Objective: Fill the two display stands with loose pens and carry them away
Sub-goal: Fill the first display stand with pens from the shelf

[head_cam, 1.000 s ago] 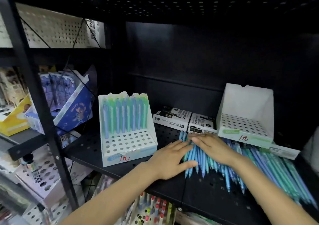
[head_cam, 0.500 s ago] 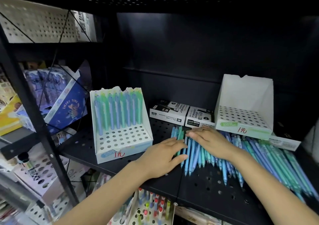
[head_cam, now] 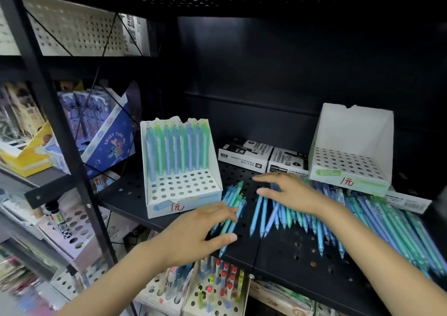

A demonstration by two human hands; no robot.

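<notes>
Loose blue and green pens point(head_cam: 377, 221) lie in a wide pile on the black perforated shelf point(head_cam: 290, 262). My left hand point(head_cam: 193, 231) grips a small bundle of pens point(head_cam: 233, 203) between fingers and thumb, set apart to the left of the pile. My right hand point(head_cam: 292, 192) rests on the pile's left part with fingers spread. The left display stand point(head_cam: 183, 192) is white, with one back row of pens upright and its front holes bare. The right display stand point(head_cam: 348, 168) holds no pens and sits at the back, partly on the pile.
Two marker boxes point(head_cam: 244, 154) lie between the stands at the back. A black shelf post point(head_cam: 60, 126) runs down the left, with a blue carton point(head_cam: 108, 143) behind it. Below the shelf edge stand more pen holders point(head_cam: 217, 289).
My left hand has drawn a small bundle of pens leftward, opening a gap from the pile. The right hand stays on the pile, its fingers now spread wider.
</notes>
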